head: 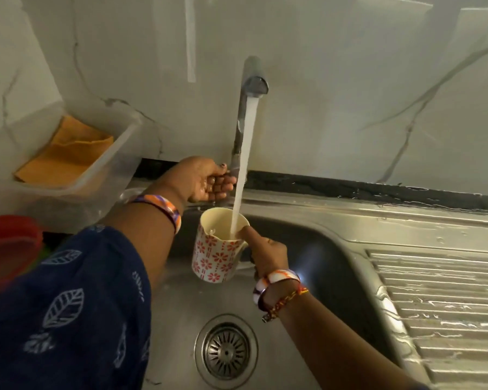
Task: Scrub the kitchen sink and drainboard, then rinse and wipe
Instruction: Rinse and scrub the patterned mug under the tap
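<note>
Water pours from the chrome tap (252, 83) into a cream mug with red flower print (217, 249), held above the steel sink (330, 249). My right hand (268, 251) grips the mug by its handle side, thumb on the rim. My left hand (206, 178) curls round the tap's base at the back of the sink; what it holds there is hidden by the fingers. The round drain strainer (226, 351) sits below in the basin. The ribbed drainboard (445, 305) lies wet on the right.
A clear plastic tub (107, 164) with an orange cloth (68, 156) stands at the back left. Red plastic ware (9, 237) sits at the left edge. A marble-look wall (350, 80) rises behind the sink.
</note>
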`<act>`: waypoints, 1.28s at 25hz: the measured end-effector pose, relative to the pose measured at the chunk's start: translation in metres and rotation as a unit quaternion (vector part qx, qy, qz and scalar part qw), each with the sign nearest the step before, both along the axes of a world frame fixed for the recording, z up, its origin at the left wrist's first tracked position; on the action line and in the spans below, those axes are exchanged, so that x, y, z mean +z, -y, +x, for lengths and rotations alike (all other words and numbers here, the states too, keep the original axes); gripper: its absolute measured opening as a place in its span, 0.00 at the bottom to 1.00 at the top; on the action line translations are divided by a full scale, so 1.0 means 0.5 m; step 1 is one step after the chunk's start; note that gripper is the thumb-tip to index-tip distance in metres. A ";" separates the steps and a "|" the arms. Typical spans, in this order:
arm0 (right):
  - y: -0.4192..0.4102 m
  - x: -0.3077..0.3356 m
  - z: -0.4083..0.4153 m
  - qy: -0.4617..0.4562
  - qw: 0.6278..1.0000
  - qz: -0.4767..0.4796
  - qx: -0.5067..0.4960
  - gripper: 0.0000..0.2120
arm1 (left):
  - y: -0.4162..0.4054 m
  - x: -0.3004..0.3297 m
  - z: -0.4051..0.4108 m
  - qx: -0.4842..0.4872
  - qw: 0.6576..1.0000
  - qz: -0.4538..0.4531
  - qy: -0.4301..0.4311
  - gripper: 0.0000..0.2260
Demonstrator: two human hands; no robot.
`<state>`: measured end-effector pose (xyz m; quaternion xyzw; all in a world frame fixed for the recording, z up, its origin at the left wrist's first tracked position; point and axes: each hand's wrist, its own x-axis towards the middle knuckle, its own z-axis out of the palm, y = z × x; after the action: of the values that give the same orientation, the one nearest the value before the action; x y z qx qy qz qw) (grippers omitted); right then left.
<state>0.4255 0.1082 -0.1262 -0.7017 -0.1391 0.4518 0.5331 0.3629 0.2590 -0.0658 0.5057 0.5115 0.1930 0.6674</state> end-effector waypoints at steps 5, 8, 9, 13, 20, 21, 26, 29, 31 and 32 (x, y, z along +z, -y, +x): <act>0.009 -0.006 0.000 0.019 1.000 0.007 -0.006 0.12 | 0.010 -0.009 0.009 -0.001 0.993 0.065 -0.094 0.14; 0.016 0.014 -0.002 -0.026 1.000 0.009 -0.016 0.11 | 0.015 -0.001 0.011 0.004 0.988 0.075 -0.137 0.17; 0.017 0.022 -0.002 -0.035 0.999 0.016 -0.017 0.11 | 0.016 0.000 0.012 0.002 0.986 0.075 -0.151 0.17; 0.019 0.037 0.006 -0.010 0.999 0.033 0.002 0.13 | 0.023 0.000 0.016 0.002 0.979 0.086 -0.184 0.20; 0.028 0.039 0.026 0.009 1.000 0.009 -0.004 0.13 | 0.012 -0.015 0.010 0.006 0.972 0.099 -0.211 0.22; 0.028 0.038 0.027 0.006 1.000 0.009 -0.005 0.12 | 0.011 -0.017 0.009 0.006 0.973 0.099 -0.206 0.22; 0.029 0.038 0.028 0.007 1.000 0.003 0.005 0.12 | 0.006 -0.020 0.005 0.004 0.975 0.104 -0.197 0.22; 0.025 0.041 0.027 0.011 1.000 0.002 0.011 0.12 | 0.006 -0.022 0.004 -0.001 0.976 0.100 -0.193 0.22; 0.023 0.042 0.027 0.019 1.000 0.003 0.016 0.13 | 0.007 -0.021 0.004 -0.001 0.977 0.100 -0.188 0.22; 0.021 0.042 0.027 0.021 1.000 0.003 0.017 0.13 | 0.008 -0.021 0.004 0.001 0.977 0.100 -0.186 0.22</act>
<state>0.4391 0.0976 -0.1054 -0.7067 -0.1636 0.4459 0.5245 0.3646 0.2551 -0.0763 0.5963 0.6055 0.1465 0.5062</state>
